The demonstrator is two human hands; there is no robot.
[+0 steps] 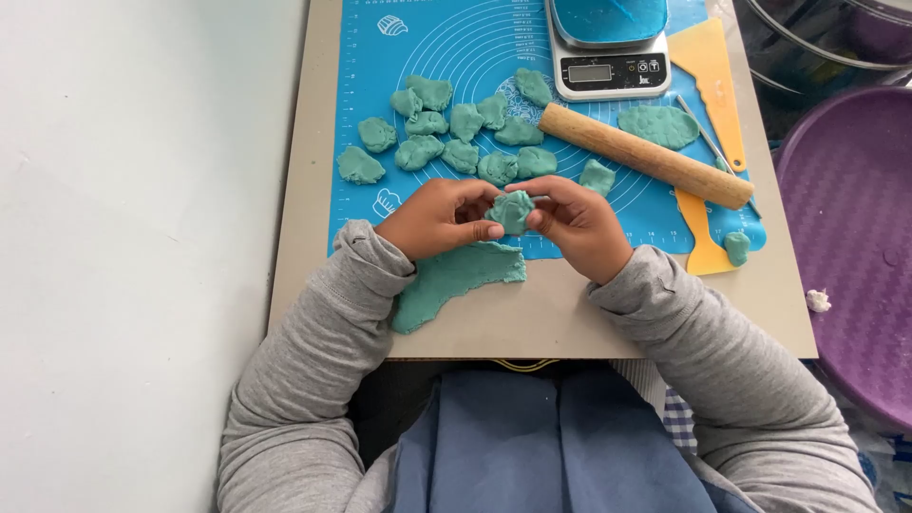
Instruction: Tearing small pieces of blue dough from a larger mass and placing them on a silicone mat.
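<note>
Teal dough lump (513, 211), small and rounded, pinched between both hands just above the near edge of the blue silicone mat (655, 214). Left hand (439, 218) at the lump's left side, fingers curled narrow, thumb and fingertips pressed onto its lower left rim. Right hand (577, 223) at the lump's right side, equally near, fingers likewise closed onto it, thumb against its front face. No clear long axis to the lump; roughly as wide as tall, face turned up toward the camera, squarely between the two sets of fingertips.

Directly below the hands, a flat torn sheet of teal dough (456, 277), lying partly on the mat and partly on the beige board (313, 190). Beyond the hands, a scatter of similar dough pieces (446, 133) spread over the mat. To the right, a wooden rolling pin (646, 157) lying diagonally, a flattened dough patch (659, 124) behind it, a yellow scraper (705, 249) near the mat's corner. At the far edge, a digital kitchen scale (608, 68). Purple basin (850, 228) off the board's right side.
</note>
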